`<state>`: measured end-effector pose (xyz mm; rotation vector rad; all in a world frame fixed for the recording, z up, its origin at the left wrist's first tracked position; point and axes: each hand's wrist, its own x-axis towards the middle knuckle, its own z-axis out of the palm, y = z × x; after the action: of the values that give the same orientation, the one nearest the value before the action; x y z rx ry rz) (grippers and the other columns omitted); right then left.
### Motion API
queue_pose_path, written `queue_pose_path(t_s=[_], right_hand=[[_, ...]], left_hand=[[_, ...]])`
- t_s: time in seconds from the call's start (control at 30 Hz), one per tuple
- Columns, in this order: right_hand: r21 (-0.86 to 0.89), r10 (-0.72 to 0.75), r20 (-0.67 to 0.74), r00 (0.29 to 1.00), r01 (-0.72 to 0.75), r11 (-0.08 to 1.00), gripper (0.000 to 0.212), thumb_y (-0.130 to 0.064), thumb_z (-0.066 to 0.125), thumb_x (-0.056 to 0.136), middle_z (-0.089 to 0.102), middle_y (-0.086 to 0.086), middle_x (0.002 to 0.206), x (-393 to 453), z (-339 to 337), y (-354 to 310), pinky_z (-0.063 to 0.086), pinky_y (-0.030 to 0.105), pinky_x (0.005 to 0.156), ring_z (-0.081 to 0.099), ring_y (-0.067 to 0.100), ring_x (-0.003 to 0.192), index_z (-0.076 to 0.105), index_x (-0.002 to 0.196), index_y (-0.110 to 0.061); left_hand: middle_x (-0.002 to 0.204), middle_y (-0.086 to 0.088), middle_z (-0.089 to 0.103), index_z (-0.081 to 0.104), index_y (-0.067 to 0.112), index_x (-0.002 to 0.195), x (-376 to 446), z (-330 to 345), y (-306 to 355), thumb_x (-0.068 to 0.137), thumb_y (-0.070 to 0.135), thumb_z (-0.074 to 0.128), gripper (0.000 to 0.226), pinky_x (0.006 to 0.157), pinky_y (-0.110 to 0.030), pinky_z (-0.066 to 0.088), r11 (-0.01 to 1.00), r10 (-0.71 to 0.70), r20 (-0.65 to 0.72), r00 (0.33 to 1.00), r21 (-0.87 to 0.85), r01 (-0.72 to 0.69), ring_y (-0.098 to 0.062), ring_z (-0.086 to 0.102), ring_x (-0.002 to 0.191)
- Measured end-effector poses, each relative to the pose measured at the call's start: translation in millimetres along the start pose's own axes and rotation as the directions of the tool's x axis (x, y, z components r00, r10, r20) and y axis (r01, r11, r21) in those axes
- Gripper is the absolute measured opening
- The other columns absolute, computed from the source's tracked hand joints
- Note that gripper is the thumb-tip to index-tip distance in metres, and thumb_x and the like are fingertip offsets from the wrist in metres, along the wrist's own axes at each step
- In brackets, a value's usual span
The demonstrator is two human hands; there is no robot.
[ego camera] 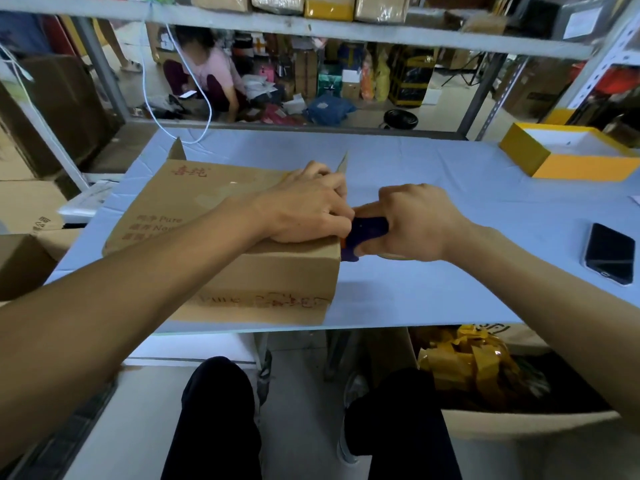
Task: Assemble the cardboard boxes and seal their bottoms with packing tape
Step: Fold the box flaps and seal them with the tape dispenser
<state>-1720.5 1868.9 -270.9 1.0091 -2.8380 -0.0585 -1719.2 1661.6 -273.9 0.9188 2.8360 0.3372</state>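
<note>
A brown cardboard box [194, 209] with red print lies on the pale blue table [450, 202], its closed flaps facing up. My left hand [304, 202] presses down on the box top near its right edge, fingers bent. My right hand [412, 220] grips a dark blue tape dispenser [367, 233] held against the box's right edge. The tape itself is hidden by both hands.
A yellow box with a white inside [568, 154] stands at the table's far right. A black phone [609, 252] lies near the right front edge. Under the table sits a carton of crumpled yellow tape scraps [478, 368]. A person crouches beyond the shelf frame [207, 77].
</note>
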Motion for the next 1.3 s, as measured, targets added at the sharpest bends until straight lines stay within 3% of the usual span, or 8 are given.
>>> queue_pose_path(t_s=[0.23, 0.4, 0.5, 0.6, 0.7, 0.83, 0.93, 1.3], right_hand=[[0.152, 0.220, 0.036, 0.975, -0.223, 0.963, 0.051, -0.068, 0.060, 0.076, 0.043, -0.022, 0.071, -3.5, 13.4, 24.8, 0.046, 0.033, 0.072, 0.051, 0.013, 0.085, 0.053, 0.125, -0.055], [0.199, 0.364, -0.070, 0.929, -0.345, 0.917, 0.057, -0.039, 0.052, 0.092, 0.046, 0.001, 0.097, -20.5, 54.1, 47.6, 0.037, 0.031, 0.069, 0.049, 0.023, 0.089, 0.033, 0.146, -0.043], [0.186, 0.359, -0.062, 0.931, -0.343, 0.921, 0.064, -0.022, 0.055, 0.092, 0.049, 0.013, 0.107, -21.0, 85.5, 44.3, 0.041, 0.037, 0.077, 0.049, 0.032, 0.097, 0.030, 0.151, -0.029], [0.181, 0.385, -0.033, 0.922, -0.373, 0.910, 0.065, -0.016, 0.060, 0.088, 0.050, 0.020, 0.119, -23.1, 106.7, 36.4, 0.039, 0.045, 0.094, 0.047, 0.041, 0.110, 0.036, 0.149, -0.020], [0.134, 0.408, -0.107, 0.907, -0.393, 0.910, 0.053, -0.023, 0.058, 0.088, 0.043, 0.019, 0.131, -17.5, 99.1, 24.3, 0.036, 0.046, 0.094, 0.038, 0.041, 0.119, 0.048, 0.140, -0.020], [0.292, 0.125, -0.494, 0.861, 0.029, 0.956, 0.045, -0.019, 0.041, 0.088, 0.045, 0.018, 0.139, -1.7, 47.6, -9.1, 0.039, 0.042, 0.096, 0.042, 0.036, 0.121, 0.059, 0.129, -0.012], [0.300, -0.119, -0.493, 0.862, 0.297, 0.907, 0.050, -0.009, 0.044, 0.084, 0.050, 0.016, 0.141, 11.8, 21.1, -50.9, 0.034, 0.036, 0.107, 0.044, 0.032, 0.128, 0.058, 0.132, -0.008], [0.178, -0.114, -0.227, 0.967, 0.157, 0.971, 0.068, -0.059, 0.022, 0.086, 0.054, 0.001, 0.138, 45.7, 19.0, -168.9, 0.038, 0.039, 0.102, 0.046, 0.025, 0.125, 0.055, 0.135, -0.025]], left_hand=[[0.112, 0.013, 0.046, 0.062, 0.042, 0.076, -3.5, 1.0, -2.8, 0.079, 0.059, 0.041, 0.027, 0.100, -0.046, 0.035, 1.000, 0.024, -0.053, 0.998, 0.021, -0.023, -0.018, 0.032, 0.116], [0.135, 0.005, 0.039, 0.052, 0.042, 0.127, -9.4, -6.4, 5.5, 0.082, 0.066, 0.049, 0.051, 0.099, -0.044, 0.040, 0.997, 0.024, -0.151, 0.988, 0.083, -0.012, -0.019, 0.034, 0.126], [0.135, -0.008, 0.041, 0.039, 0.032, 0.141, -19.1, -9.3, 22.7, 0.080, 0.079, 0.045, 0.078, 0.093, -0.045, 0.043, 0.912, -0.143, -0.263, 0.954, 0.339, 0.230, -0.029, 0.040, 0.122], [0.135, -0.019, 0.041, 0.042, 0.022, 0.138, -36.0, -1.9, 46.9, 0.076, 0.084, 0.046, 0.088, 0.089, -0.045, 0.041, 0.827, -0.450, -0.222, 0.865, 0.261, 0.497, -0.036, 0.040, 0.123], [0.131, -0.015, 0.043, 0.051, 0.020, 0.127, -48.4, 1.9, 53.0, 0.077, 0.072, 0.056, 0.072, 0.085, -0.042, 0.039, 0.846, -0.466, -0.255, 0.847, 0.151, 0.511, -0.033, 0.039, 0.124], [0.120, -0.003, 0.047, 0.056, 0.022, 0.120, -73.7, 1.5, 42.6, 0.072, 0.062, 0.063, 0.063, 0.086, -0.038, 0.043, 0.899, -0.417, -0.263, 0.870, 0.017, 0.437, -0.024, 0.043, 0.118], [0.113, 0.005, 0.058, 0.058, 0.028, 0.118, -105.9, 0.5, 29.8, 0.070, 0.055, 0.063, 0.055, 0.087, -0.035, 0.047, 0.946, -0.324, -0.271, 0.907, -0.078, 0.314, -0.019, 0.053, 0.105], [0.152, -0.003, 0.045, 0.061, 0.015, 0.134, -212.0, 12.8, -53.3, 0.096, 0.001, 0.057, 0.041, 0.106, -0.020, 0.031, 0.910, -0.392, -0.320, 0.862, -0.272, 0.313, -0.019, 0.044, 0.137]])
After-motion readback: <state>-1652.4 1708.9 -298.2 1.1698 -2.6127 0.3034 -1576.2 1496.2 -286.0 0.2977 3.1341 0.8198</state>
